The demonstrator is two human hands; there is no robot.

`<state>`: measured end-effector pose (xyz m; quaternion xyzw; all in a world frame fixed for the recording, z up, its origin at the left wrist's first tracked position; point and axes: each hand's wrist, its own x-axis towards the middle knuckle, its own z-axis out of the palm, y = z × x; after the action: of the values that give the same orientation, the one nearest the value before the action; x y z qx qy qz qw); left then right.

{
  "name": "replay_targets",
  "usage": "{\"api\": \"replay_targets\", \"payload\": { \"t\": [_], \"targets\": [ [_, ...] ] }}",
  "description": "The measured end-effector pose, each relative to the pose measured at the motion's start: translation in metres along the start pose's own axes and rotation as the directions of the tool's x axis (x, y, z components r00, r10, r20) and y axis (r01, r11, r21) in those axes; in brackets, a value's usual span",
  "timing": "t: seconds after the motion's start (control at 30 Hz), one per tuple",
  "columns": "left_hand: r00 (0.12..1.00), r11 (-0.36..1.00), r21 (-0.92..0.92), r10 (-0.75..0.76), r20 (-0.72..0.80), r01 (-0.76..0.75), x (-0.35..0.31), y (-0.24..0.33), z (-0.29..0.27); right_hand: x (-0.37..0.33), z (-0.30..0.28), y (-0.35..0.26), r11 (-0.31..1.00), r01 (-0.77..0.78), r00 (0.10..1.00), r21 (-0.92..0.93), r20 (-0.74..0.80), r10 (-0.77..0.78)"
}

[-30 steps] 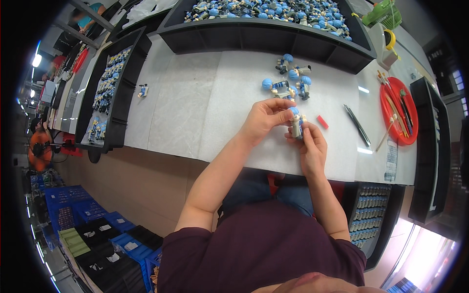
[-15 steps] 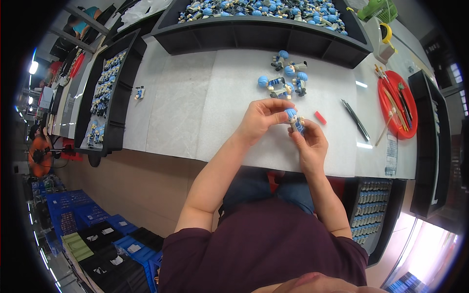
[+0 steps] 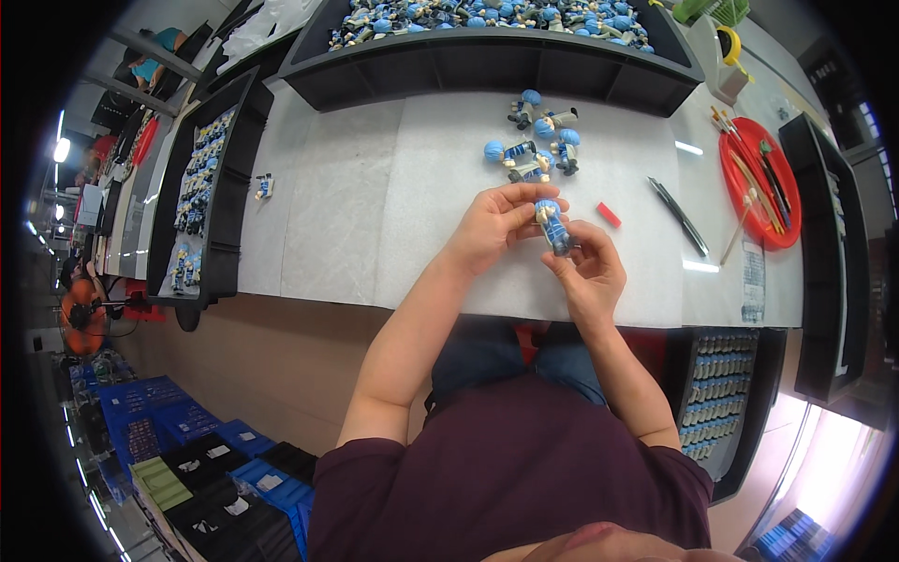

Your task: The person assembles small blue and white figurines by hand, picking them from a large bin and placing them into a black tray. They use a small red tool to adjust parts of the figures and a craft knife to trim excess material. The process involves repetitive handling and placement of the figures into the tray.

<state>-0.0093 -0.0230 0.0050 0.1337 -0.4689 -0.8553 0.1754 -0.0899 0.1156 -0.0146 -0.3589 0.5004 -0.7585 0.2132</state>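
Where the surface begins at the left, a dark tray holds rows of small figurines, and a lone figurine lies just beside it. Beyond, along the far side, stretches a large dark bin heaped with blue-headed figurines. The left hand comes next, its fingers pinching the upper part of a blue-headed toy. That toy is between the two hands, raised over the near part of the surface, its head pointing away from the wearer. Behind it lies a loose cluster of figurines. The right hand grasps the toy's lower end between thumb and fingers. Further right are a small red block, a dark pen and a red dish carrying brushes. At the far right stands another dark tray; its contents are hard to make out so near the rim.
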Motion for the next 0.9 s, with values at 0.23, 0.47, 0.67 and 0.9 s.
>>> {"api": "replay_targets", "payload": {
  "t": [0.23,0.47,0.67,0.9],
  "targets": [
    [1.0,1.0,0.005,0.019,0.024,-0.019,0.0,0.002,0.001,-0.001,-0.001,0.0,1.0,0.013,1.0,0.009,0.013,-0.013],
    [0.999,1.0,0.002,0.021,-0.039,-0.021,0.002,0.0,-0.002,-0.001,-0.002,-0.004,0.987,-0.152,0.988,0.051,-0.022,0.153],
    [0.996,0.999,0.046,-0.023,-0.085,0.027,0.0,0.003,-0.001,0.0,-0.001,-0.008,0.974,-0.214,0.975,0.077,-0.038,0.218],
    [0.995,0.996,0.023,0.091,0.036,-0.092,0.0,0.002,-0.002,0.0,-0.008,-0.004,0.977,-0.18,0.983,0.118,-0.016,0.183]
  ]
}}
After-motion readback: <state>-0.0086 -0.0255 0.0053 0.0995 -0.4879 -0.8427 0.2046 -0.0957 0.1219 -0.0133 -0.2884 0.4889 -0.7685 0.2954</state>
